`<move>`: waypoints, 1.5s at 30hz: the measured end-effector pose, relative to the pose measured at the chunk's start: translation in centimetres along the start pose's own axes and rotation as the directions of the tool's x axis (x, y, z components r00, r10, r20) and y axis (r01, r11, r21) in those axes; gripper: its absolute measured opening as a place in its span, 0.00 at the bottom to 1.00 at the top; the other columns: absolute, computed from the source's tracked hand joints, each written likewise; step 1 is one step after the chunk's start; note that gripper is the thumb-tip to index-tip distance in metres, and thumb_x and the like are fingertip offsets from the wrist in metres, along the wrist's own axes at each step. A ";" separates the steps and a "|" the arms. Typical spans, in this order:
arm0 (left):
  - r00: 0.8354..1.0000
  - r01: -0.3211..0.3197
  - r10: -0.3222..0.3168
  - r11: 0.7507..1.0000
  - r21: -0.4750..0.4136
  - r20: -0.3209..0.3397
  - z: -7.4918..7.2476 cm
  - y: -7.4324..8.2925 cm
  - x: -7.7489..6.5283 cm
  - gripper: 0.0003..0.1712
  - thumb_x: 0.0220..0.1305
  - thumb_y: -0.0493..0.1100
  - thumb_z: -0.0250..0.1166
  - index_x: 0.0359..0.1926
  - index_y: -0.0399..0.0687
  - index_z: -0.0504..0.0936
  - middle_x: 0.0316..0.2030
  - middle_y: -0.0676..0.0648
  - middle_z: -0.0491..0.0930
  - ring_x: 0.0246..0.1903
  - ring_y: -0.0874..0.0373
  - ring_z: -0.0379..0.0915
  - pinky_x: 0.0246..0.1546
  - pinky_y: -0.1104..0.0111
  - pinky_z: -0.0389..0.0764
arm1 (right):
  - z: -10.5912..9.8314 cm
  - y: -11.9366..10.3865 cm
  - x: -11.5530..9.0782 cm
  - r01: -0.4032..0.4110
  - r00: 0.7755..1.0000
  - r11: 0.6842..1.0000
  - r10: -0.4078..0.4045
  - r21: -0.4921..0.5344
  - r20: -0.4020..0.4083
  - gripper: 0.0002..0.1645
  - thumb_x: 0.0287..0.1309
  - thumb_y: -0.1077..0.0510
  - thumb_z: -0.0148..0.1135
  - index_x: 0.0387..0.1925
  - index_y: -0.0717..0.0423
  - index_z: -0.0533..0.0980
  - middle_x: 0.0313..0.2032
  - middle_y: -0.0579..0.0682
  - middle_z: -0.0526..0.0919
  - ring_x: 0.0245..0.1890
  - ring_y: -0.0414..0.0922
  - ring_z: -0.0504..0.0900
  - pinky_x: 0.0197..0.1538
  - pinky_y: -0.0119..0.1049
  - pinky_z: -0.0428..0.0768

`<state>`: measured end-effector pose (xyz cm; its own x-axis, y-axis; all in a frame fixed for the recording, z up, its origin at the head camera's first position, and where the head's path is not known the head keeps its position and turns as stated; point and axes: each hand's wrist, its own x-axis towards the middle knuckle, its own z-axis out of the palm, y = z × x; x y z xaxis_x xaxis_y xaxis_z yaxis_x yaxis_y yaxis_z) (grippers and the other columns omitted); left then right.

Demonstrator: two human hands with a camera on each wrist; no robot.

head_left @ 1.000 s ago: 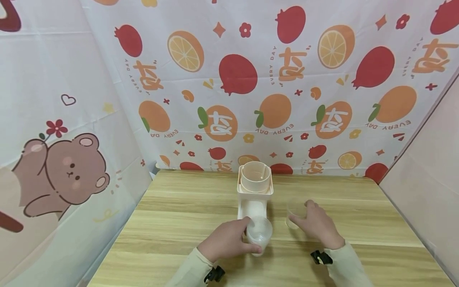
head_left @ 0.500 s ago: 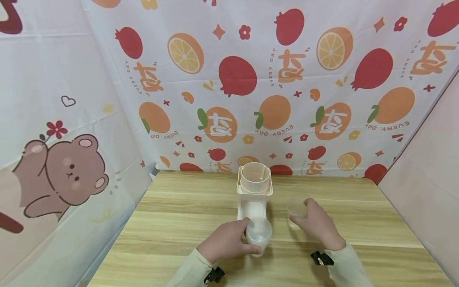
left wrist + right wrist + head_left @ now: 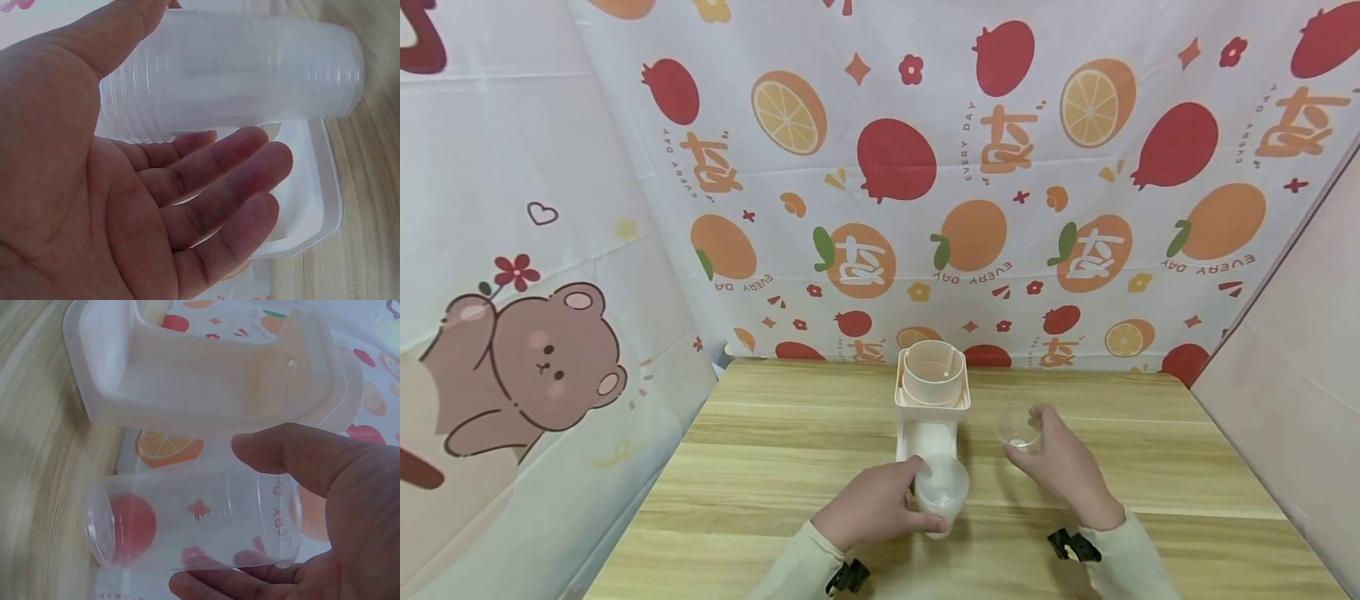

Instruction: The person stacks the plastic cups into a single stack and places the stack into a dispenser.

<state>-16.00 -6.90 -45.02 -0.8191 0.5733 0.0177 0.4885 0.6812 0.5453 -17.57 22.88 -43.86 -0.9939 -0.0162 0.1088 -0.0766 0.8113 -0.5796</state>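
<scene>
My left hand point(image 3: 876, 507) holds a nested stack of clear plastic cups point(image 3: 942, 492) between thumb and index finger. In the left wrist view its other fingers spread loosely below the stack point(image 3: 231, 69). To the right, my right hand point(image 3: 1066, 462) grips one clear plastic cup point(image 3: 1017, 425) near its mouth. The right wrist view shows the thumb point(image 3: 262, 450) on one side of this cup point(image 3: 194, 515) and fingers on the other. Behind the stack stands a cream plastic holder point(image 3: 928, 437) with a round, open-topped ring point(image 3: 934, 387).
A wood-grain table point(image 3: 775, 467) lies under both hands. Behind it hangs a white cloth printed with fruit point(image 3: 895, 158), and more cloth covers the left side point(image 3: 647, 350). The holder stands near the table's back edge, between the hands.
The right hand has moved slightly away from me, raising its cup and tilting it so the mouth faces the head camera more. The left hand and its stack stay put.
</scene>
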 end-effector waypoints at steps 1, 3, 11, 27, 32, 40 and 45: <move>1.000 0.000 0.000 1.000 0.000 0.000 0.0 0.0 0.0 0.34 0.51 0.71 0.76 0.46 0.55 0.75 0.28 0.57 0.79 0.24 0.68 0.70 0.28 0.71 0.73 | -0.1 -0.1 0.0 0.005 1.000 1.000 -0.005 0.012 -0.006 0.46 0.60 0.39 0.72 0.66 0.65 0.65 0.61 0.64 0.79 0.48 0.55 0.84 0.45 0.53 0.81; 1.000 -0.001 0.001 1.000 0.000 0.000 0.0 0.0 0.0 0.34 0.51 0.71 0.75 0.46 0.55 0.75 0.28 0.57 0.80 0.24 0.68 0.70 0.28 0.71 0.73 | -0.2 -0.3 -0.1 0.014 1.000 1.000 -0.014 0.027 -0.018 0.47 0.60 0.39 0.72 0.67 0.64 0.66 0.60 0.64 0.79 0.51 0.57 0.83 0.49 0.55 0.80; 1.000 -0.002 0.002 1.000 -0.007 0.000 -0.1 0.1 -0.1 0.33 0.51 0.70 0.76 0.45 0.55 0.75 0.28 0.57 0.80 0.24 0.68 0.70 0.28 0.71 0.73 | -0.4 -0.9 -0.4 0.094 0.993 0.995 -0.092 0.018 -0.076 0.45 0.60 0.43 0.74 0.68 0.64 0.68 0.55 0.59 0.78 0.54 0.55 0.79 0.51 0.55 0.79; 1.000 -0.003 0.003 1.000 -0.003 -0.004 0.0 -0.1 0.0 0.33 0.51 0.71 0.75 0.45 0.56 0.75 0.28 0.58 0.80 0.24 0.69 0.71 0.28 0.71 0.73 | -0.4 -1.8 -0.9 0.220 0.966 0.965 -0.194 0.145 -0.170 0.35 0.60 0.43 0.75 0.55 0.55 0.66 0.52 0.54 0.72 0.56 0.56 0.78 0.58 0.56 0.78; 1.000 -0.003 0.003 1.000 -0.014 -0.002 0.1 -0.2 -0.1 0.33 0.51 0.72 0.75 0.46 0.57 0.75 0.29 0.58 0.80 0.24 0.69 0.71 0.28 0.71 0.73 | -0.3 -2.1 -1.1 0.275 0.949 0.953 -0.249 0.128 -0.191 0.39 0.60 0.41 0.74 0.63 0.55 0.69 0.52 0.52 0.76 0.55 0.53 0.78 0.57 0.55 0.78; 1.000 0.003 -0.003 1.000 -0.018 -0.004 0.0 -0.3 0.0 0.33 0.51 0.71 0.75 0.46 0.58 0.75 0.29 0.58 0.80 0.25 0.69 0.71 0.29 0.71 0.74 | -0.4 -2.6 -1.5 0.332 0.926 0.926 -0.283 0.180 -0.250 0.38 0.59 0.44 0.76 0.65 0.52 0.70 0.52 0.48 0.78 0.53 0.47 0.79 0.57 0.48 0.78; 1.000 0.004 -0.004 1.000 -0.018 -0.003 0.0 -0.2 0.0 0.33 0.51 0.71 0.75 0.46 0.58 0.75 0.29 0.58 0.80 0.25 0.69 0.71 0.29 0.71 0.74 | -0.3 -2.8 -1.7 0.379 0.910 0.900 -0.320 0.214 -0.266 0.36 0.60 0.48 0.76 0.66 0.48 0.71 0.51 0.42 0.79 0.52 0.40 0.78 0.57 0.34 0.76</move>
<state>-16.09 -7.05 -45.17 -0.8220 0.5693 0.0181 0.4800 0.6752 0.5602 -15.68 20.83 -42.14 -0.8586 -0.1187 0.4986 -0.4624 0.5992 -0.6536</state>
